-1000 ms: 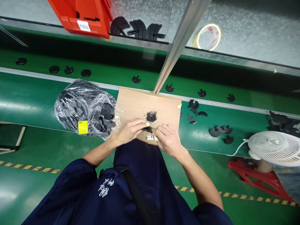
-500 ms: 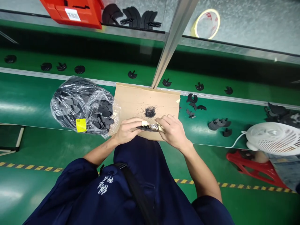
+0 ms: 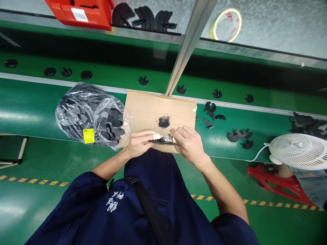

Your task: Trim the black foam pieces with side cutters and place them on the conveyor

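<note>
Just above the near edge of a cardboard sheet [image 3: 143, 105], my left hand [image 3: 140, 142] is closed on a thin, curved black plastic part [image 3: 162, 143]. A cream wrap [image 3: 156, 136] covers a fingertip of that hand. My right hand [image 3: 188, 141] is closed around a small silver metal hand tool [image 3: 168, 139], which looks like clippers; its head meets the black part, and my fingers hide most of its handle. Beyond both hands, a pile of tiny black scraps [image 3: 164, 121] lies on the cardboard.
Left of the cardboard sits a clear plastic bag [image 3: 76, 115] full of black parts. More black parts [image 3: 236, 135] and a white fan [image 3: 298, 149] are at the right. A conveyor [image 3: 114, 73] carries spaced pieces behind a metal post [image 3: 182, 58]. A person's leg shows beside a red stool [image 3: 281, 183].
Both hands stay together over the same spot. The black part has tilted slightly between them, and my right forearm has shifted a little outward.
</note>
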### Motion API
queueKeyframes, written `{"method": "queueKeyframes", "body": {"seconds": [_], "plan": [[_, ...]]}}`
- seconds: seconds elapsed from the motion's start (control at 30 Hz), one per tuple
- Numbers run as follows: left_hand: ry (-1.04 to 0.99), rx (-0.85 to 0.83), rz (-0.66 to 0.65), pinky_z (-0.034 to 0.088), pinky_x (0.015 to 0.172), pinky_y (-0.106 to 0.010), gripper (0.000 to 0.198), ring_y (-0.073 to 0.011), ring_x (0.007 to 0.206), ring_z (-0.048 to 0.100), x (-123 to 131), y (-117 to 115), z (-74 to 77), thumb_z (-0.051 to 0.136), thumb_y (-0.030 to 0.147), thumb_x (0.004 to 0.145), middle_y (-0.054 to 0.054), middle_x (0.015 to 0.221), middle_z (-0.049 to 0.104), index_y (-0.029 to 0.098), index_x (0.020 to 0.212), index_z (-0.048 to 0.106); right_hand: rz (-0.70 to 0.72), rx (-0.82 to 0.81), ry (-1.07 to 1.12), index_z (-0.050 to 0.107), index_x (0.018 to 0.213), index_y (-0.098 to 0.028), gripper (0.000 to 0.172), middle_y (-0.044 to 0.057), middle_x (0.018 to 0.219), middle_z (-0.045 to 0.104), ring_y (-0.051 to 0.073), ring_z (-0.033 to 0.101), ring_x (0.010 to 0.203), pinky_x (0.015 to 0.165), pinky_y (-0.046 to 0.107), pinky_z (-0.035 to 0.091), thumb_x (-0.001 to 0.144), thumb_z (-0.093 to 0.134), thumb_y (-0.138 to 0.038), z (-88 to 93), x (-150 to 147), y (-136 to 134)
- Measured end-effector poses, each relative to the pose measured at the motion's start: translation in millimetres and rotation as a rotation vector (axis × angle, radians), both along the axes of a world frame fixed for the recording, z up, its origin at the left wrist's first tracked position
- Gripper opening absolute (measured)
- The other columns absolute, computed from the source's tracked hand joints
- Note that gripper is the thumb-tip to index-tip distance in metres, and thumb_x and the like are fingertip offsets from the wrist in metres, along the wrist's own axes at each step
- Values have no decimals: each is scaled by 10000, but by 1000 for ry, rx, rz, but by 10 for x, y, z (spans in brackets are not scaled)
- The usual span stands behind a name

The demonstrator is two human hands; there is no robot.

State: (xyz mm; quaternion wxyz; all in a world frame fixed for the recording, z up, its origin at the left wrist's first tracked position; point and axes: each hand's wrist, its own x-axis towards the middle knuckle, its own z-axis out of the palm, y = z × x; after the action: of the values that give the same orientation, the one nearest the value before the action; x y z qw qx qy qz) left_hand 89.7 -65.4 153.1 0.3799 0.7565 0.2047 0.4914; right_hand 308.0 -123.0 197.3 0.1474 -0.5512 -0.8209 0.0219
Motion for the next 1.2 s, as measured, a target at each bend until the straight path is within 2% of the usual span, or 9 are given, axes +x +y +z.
{"method": "queueKeyframes", "body": {"seconds": [0.13,0.27,0.5,0.63,0.73,0.83,0.97,1.07,1.2], "plan": [[3,-10,-8,608,692,-195,207,-137,792,750,3,0,12,768,141,879,-96,940,797,166,1084,782,-24,1,-2,690,844,-190,275,40,684,591,189,459,667,630,341,279,952,464,-75,-20,-15,-3],[71,-21,-2,618,715,-220,187,-149,817,752,-12,21,12,755,217,905,-93,942,787,167,1084,771,-15,-47,62,704,868,-189,237,24,690,617,169,503,669,644,302,304,952,492,-128,-98,30,25],[218,-38,-71,619,834,-293,281,-180,939,736,11,101,-53,688,241,953,-104,1041,762,187,1228,709,-108,-55,-151,709,939,-174,263,60,732,651,205,516,713,661,331,293,944,461,-85,-118,73,120],[291,-60,-98,599,902,-329,247,-194,987,713,101,165,-223,605,242,996,-109,1079,743,189,1221,695,-109,-196,-146,695,1012,-168,162,94,847,701,238,585,835,733,332,350,965,542,-194,-135,133,191],[341,-192,-46,595,904,-328,276,-202,999,710,131,306,-482,536,318,1032,-103,1099,743,187,1234,670,-204,-366,-75,689,1042,-177,162,99,907,722,250,635,899,789,325,399,968,577,-269,-331,255,257],[448,-298,66,595,827,-294,380,-193,933,711,70,642,-805,398,421,1074,-85,1027,753,185,1106,693,-343,-581,-9,686,1062,-189,208,105,964,740,253,678,930,782,314,432,983,543,-316,-691,359,280],[584,-299,175,579,813,-323,464,-211,878,692,-136,1432,-1126,341,446,1079,-90,909,735,166,969,694,-485,-831,102,677,1176,-163,330,146,1067,754,287,699,1036,844,339,476,982,504,-367,-1218,370,147],[704,-287,275,527,1006,-416,329,-266,1088,662,-296,2146,-1225,465,391,1034,-134,1079,728,157,1067,693,-540,-931,219,636,1305,-170,435,157,1204,735,308,678,1155,949,377,488,955,533,-408,-1525,307,-15],[880,-263,369,413,1158,-494,290,-320,1298,557,-412,2939,-1279,536,268,951,-178,1291,666,148,1177,670,-616,-959,382,620,1327,-162,483,175,1259,717,325,656,1211,1016,405,488,920,583,-418,-1785,206,-148]]}}
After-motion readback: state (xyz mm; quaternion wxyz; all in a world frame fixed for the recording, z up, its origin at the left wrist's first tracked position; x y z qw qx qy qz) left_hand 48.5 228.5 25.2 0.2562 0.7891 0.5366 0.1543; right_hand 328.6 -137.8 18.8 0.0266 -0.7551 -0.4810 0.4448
